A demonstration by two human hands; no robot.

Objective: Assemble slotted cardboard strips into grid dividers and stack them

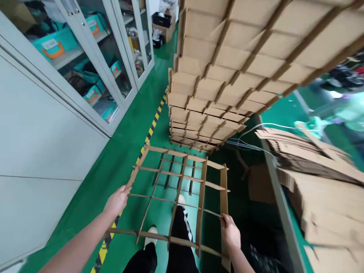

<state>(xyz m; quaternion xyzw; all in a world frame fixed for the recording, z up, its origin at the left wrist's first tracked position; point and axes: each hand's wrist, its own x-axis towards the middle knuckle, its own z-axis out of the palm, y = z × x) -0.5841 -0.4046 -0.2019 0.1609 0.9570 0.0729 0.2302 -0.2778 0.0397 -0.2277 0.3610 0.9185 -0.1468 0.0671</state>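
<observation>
I hold a cardboard divider grid (183, 180) level in front of me, above my legs and shoes. My left hand (117, 200) is closed on the grid's left outer strip. My right hand (230, 230) is closed on its right side, where a cross strip meets the outer strip. Just beyond the grid's far edge stands a tall stack of the same cardboard grids (227, 71), leaning over the view from the upper right.
Grey glass-door cabinets (86, 64) line the left. A yellow-black striped line (149, 133) runs along the green floor. At the right, a table edge (279, 196) carries piles of flat cardboard strips (320, 167). Boxes (163, 25) sit at the aisle's far end.
</observation>
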